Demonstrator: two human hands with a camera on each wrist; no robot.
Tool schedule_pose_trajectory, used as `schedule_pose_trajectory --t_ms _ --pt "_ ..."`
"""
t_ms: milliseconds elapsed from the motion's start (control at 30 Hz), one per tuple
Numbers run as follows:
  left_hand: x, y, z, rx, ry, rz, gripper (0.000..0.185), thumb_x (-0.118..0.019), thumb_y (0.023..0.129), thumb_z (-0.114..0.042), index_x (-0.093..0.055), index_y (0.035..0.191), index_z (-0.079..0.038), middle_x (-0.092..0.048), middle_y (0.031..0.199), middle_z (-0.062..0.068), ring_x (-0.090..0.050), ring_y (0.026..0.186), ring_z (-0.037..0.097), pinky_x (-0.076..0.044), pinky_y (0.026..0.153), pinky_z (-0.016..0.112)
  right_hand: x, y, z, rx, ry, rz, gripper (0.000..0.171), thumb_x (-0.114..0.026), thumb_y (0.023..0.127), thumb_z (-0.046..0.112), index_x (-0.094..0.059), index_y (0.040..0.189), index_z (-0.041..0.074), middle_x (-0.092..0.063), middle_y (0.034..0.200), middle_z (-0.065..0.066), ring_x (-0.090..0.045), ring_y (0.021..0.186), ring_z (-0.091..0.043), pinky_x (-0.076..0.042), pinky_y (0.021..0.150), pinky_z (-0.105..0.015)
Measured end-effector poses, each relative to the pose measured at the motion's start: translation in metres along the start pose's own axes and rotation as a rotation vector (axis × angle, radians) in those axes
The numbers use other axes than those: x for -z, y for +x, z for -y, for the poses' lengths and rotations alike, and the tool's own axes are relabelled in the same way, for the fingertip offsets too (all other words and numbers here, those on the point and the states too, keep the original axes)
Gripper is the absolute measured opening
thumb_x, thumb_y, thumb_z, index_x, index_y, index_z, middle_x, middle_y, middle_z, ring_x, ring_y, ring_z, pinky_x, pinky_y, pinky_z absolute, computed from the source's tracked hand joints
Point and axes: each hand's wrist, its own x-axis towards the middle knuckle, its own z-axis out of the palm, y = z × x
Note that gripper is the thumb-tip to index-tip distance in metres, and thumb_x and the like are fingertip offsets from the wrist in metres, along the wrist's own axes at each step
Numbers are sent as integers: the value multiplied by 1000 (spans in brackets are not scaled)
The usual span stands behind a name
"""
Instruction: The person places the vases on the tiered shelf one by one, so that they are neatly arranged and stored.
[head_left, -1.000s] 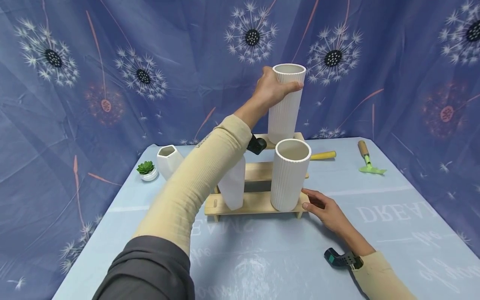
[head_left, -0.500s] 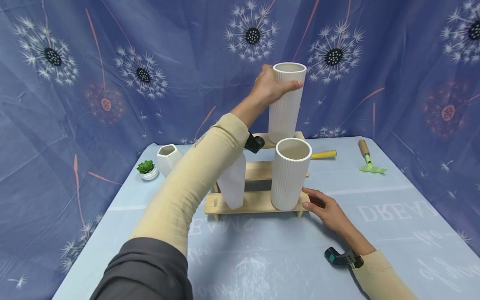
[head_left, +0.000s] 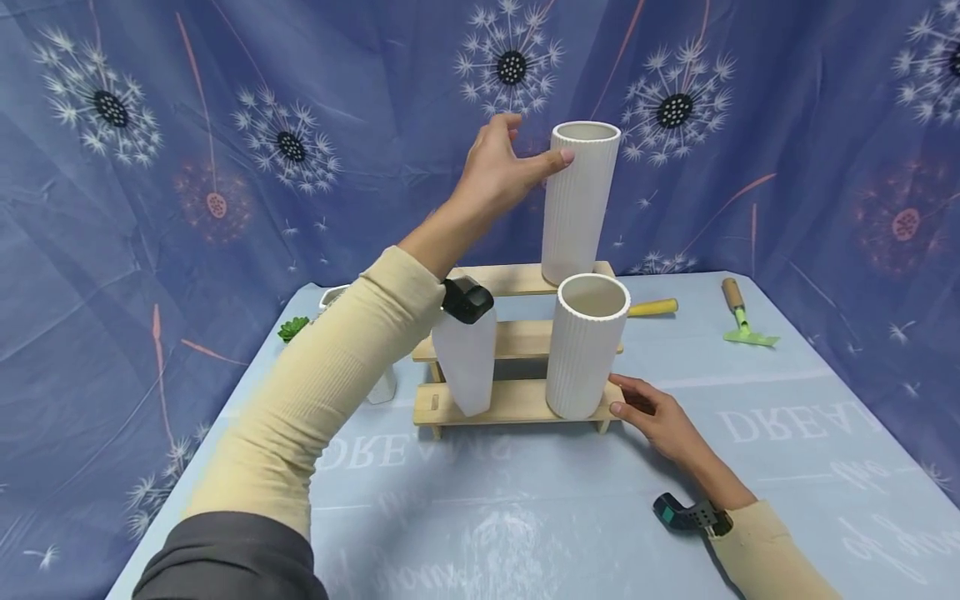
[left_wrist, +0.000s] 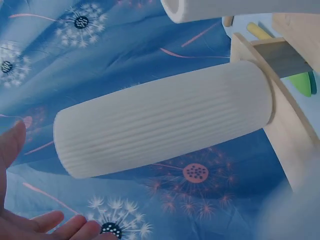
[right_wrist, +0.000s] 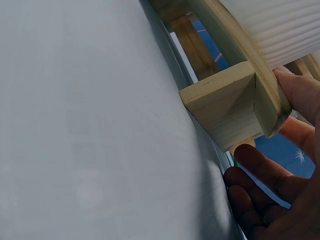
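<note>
A three-step wooden stand [head_left: 517, 410] bears white vases. One tall ribbed vase [head_left: 579, 208] stands upright on the top step, and another ribbed vase [head_left: 585, 358] is at the right of the lowest step. To its left on that step is a smooth faceted vase [head_left: 468, 367], partly hidden by the wrist camera. My left hand [head_left: 493, 171] is spread left of the top vase, its thumb overlapping the rim area; in the left wrist view a gap separates fingers and vase [left_wrist: 162, 120]. My right hand [head_left: 660, 423] pinches the lowest step's right end, thumb [right_wrist: 300, 92] on top.
A small succulent [head_left: 292, 328] and another white vase [head_left: 384, 387] are at left, partly behind the left sleeve. Behind the stand lies a yellow handle [head_left: 652, 308]. A green-bladed garden tool with a wooden handle [head_left: 733, 293] lies at back right. A blue dandelion curtain [head_left: 360, 125] hangs behind.
My left hand has let go of the top ribbed vase and moved left, its fingers spreading. The vase stays on the top step. My right hand keeps its place on the stand.
</note>
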Motion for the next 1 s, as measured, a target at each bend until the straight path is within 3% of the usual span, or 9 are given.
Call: schedule_pose_trajectory --t_ms 200,400,667,833,1000 --pt "19 -29 15 -96 -39 -65 76 -70 80 -50 -34 144 -28 -35 149 -9 -34 136 6 -36 107 25 1 0 0 19 -22 -9 52 -58 93 35 -44 141 20 -53 134 -17 -53 120 -32 -45 96 -47" --pt "35 -58 30 -163 -120 -97 69 -69 82 -46 -41 141 -26 -41 146 -10 -35 135 4 -33 109 25 0 1 -1 11 -3 -5 52 -58 93 35 -44 141 18 -53 135 -19 -52 121 -35 -44 98 -51" --pt "47 -93 68 -247 -222 -125 57 -69 86 -32 -47 137 -18 -47 143 -4 -39 134 6 -26 113 24 -1 1 -4 1 -11 -13 52 -58 93 36 -46 140 16 -52 135 -20 -52 122 -37 -43 98 -53" --pt "55 -112 96 -302 -183 -230 53 -68 87 -29 -51 135 -16 -51 139 0 -41 133 7 -28 113 26 -2 1 -5 7 -5 -6 51 -58 93 35 -46 140 17 -52 135 -19 -52 122 -36 -44 97 -51" --pt "63 -128 124 -301 -191 -336 52 -69 86 -22 -52 134 -12 -50 139 4 -40 134 10 -28 113 27 -2 2 -4 13 -12 -14 51 -58 93 35 -46 140 18 -54 133 -18 -53 120 -34 -44 97 -48"
